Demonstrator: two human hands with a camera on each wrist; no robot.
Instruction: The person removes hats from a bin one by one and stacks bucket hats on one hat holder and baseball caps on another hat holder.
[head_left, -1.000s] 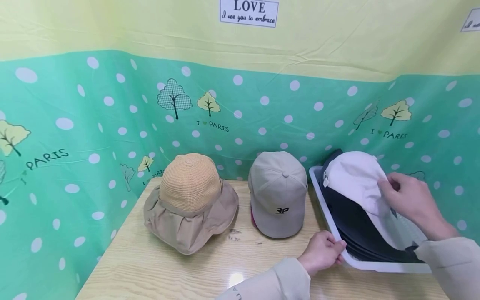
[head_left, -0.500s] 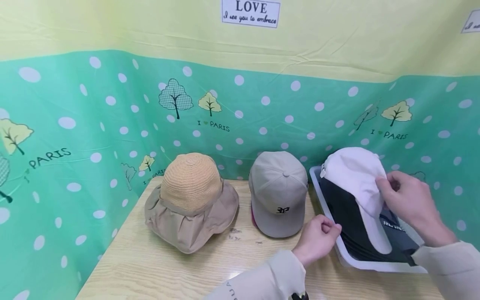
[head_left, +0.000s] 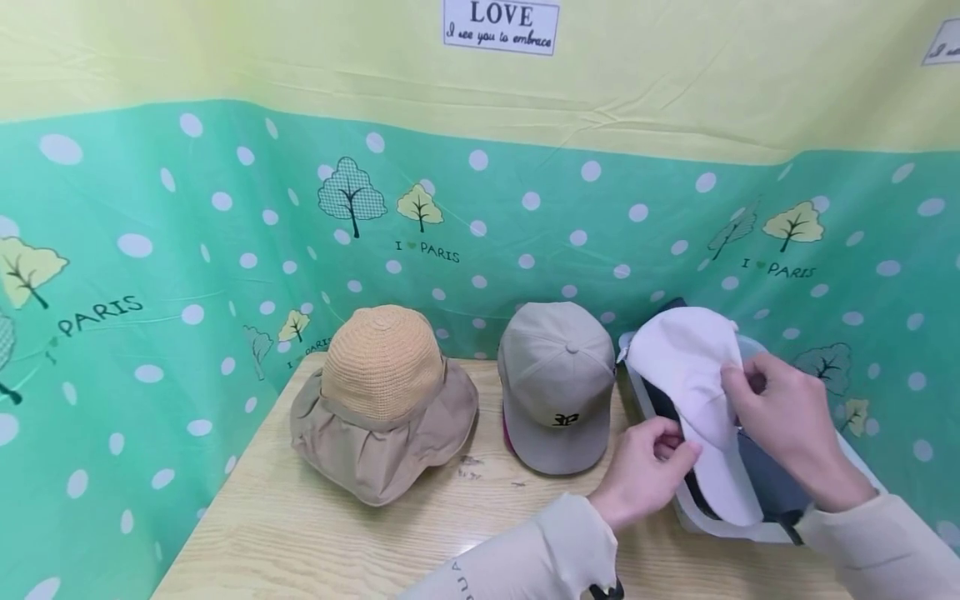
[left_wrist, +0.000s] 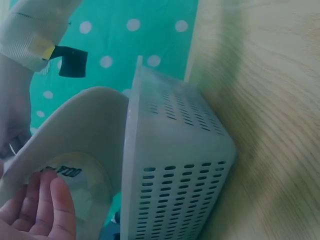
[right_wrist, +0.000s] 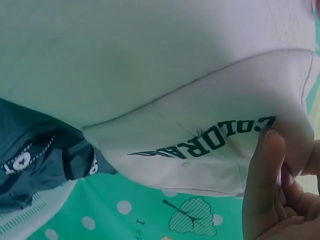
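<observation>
A white baseball cap (head_left: 690, 350) is raised over the white plastic basket (left_wrist: 180, 150), its brim slanting down toward the front. My right hand (head_left: 791, 425) pinches the right side of its crown, thumb on the outside next to dark lettering in the right wrist view. My left hand (head_left: 645, 471) is at the cap's left edge, where crown meets brim. There the thumb lies over the edge and the fingers reach inside; in the left wrist view these fingers (left_wrist: 45, 205) show against the cap's inner front. Dark caps (head_left: 776, 475) lie in the basket, partly hidden.
A grey baseball cap (head_left: 558, 375) stands on the wooden table (head_left: 300, 533) left of the basket. Farther left sits a straw-crowned sun hat (head_left: 382, 400) with a wide brown brim. A green and yellow curtain (head_left: 480, 200) hangs behind.
The white cap has risen from the dark caps and shifted left in my right hand. My left hand has left the basket rim and come to the cap's edge.
</observation>
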